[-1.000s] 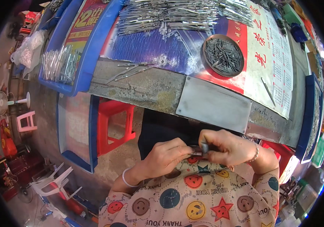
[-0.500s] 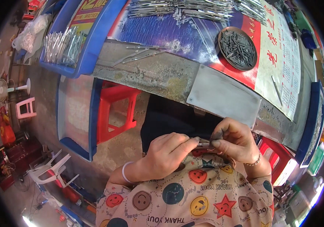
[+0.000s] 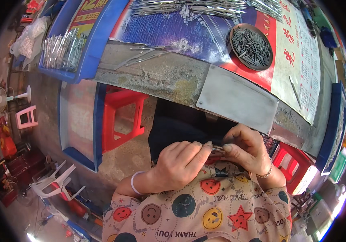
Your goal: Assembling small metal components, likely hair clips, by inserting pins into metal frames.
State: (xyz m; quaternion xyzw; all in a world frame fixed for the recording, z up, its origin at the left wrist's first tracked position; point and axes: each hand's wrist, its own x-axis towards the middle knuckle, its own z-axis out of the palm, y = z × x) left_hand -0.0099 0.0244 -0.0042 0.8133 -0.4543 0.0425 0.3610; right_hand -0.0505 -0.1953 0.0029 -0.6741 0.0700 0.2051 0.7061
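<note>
Close in front of my patterned shirt, my left hand (image 3: 181, 164) is closed, with a thin silvery metal piece (image 3: 216, 148) between its thumb and fingers. My right hand (image 3: 249, 147) meets it from the other side, its thumb pressed at the piece's other end. The right fingers curl behind and are partly hidden; their tips look dark with grime. Beyond the hands on the bench, a round bowl (image 3: 232, 43) holds many dark, pointed metal pins (image 3: 251, 48). Long slender metal strips (image 3: 189, 8) lie in piles at the far edge.
A bare metal plate (image 3: 237, 99) is fixed at the bench's near edge. A blue bin (image 3: 94, 56) with upright metal strips (image 3: 62, 50) stands at left. Red plastic stools (image 3: 120, 117) sit at the bench's left and right. Another blue tray (image 3: 334, 129) flanks the right end.
My right hand has shifted slightly left, its thumb now nearer the left fingertips and its raised fingers lowered behind the piece. The left hand stays nearly in place. The view has drifted slightly.
</note>
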